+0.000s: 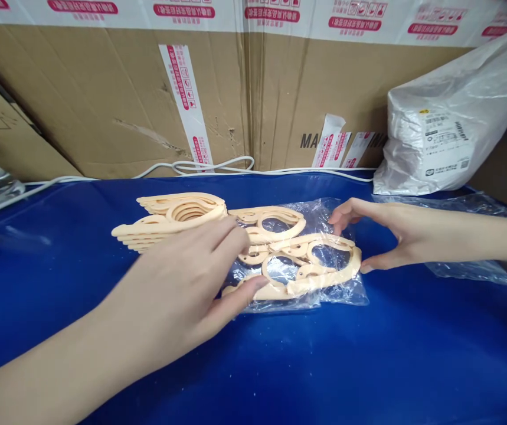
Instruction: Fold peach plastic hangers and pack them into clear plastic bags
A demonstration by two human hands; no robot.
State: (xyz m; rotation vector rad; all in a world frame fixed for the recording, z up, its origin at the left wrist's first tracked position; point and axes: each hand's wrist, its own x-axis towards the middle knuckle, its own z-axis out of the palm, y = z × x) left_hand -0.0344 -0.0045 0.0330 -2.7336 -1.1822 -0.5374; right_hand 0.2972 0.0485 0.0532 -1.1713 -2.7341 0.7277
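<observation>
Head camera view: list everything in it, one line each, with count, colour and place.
hangers in bag: a few, peach, inside a clear plastic bag at the middle of the table, between both hands.
stack of hangers: one pile, count not clear, peach, loose on the table, left of the bag.
table: one, blue top, fills the lower view.
cardboard boxes: at least two, brown with red and white tape, along the back.
cable: one, white, at the back edge of the table.
white package: one, in clear wrap, back right.
loose plastic sheet: one, clear, under the right forearm.
left hand: fingers on the bag's left end.
right hand: thumb and fingers at the bag's right end.
</observation>
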